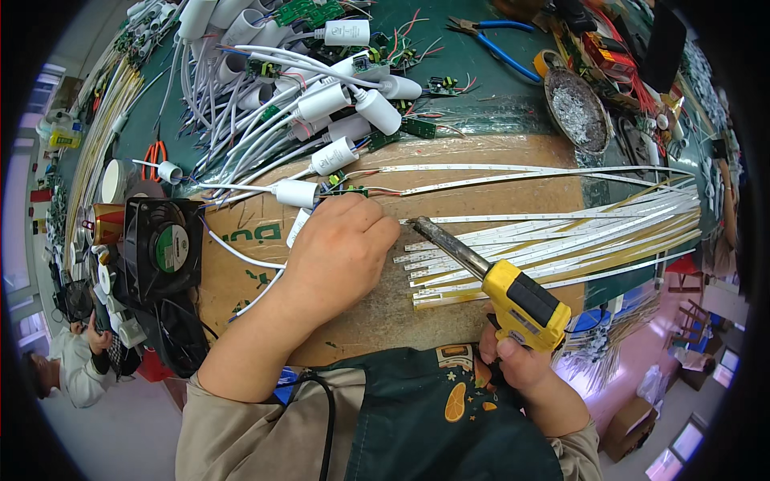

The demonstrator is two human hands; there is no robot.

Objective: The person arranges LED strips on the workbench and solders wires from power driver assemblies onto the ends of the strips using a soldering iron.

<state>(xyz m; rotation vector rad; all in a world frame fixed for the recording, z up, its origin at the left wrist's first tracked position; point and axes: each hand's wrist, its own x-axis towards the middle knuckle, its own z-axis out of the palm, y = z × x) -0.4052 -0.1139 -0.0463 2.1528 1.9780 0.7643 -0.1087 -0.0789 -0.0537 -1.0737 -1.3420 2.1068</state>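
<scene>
My right hand (516, 361) grips the handle of a yellow and black soldering gun (525, 305). Its dark tip ends beside my left fingers, at the end of a white LED strip (473, 217). My left hand (345, 240) is closed, fingertips pinched together; what lies between them is hidden. From under that hand a white cylindrical housing (297, 228) with a grey cable sticks out. Just beyond sit another white housing (294, 193) and a small green circuit board (350, 191), whose wires run to a strip. More LED strips (553, 248) lie fanned out to the right.
White housings with cables (321, 100) are heaped at the back. Blue-handled pliers (505, 48) and a metal dish of solder scraps (576, 108) lie back right. Black fans (164, 248) stand left on the cardboard's (361, 321) edge, near orange-handled cutters (154, 159). Another person (84, 361) sits far left.
</scene>
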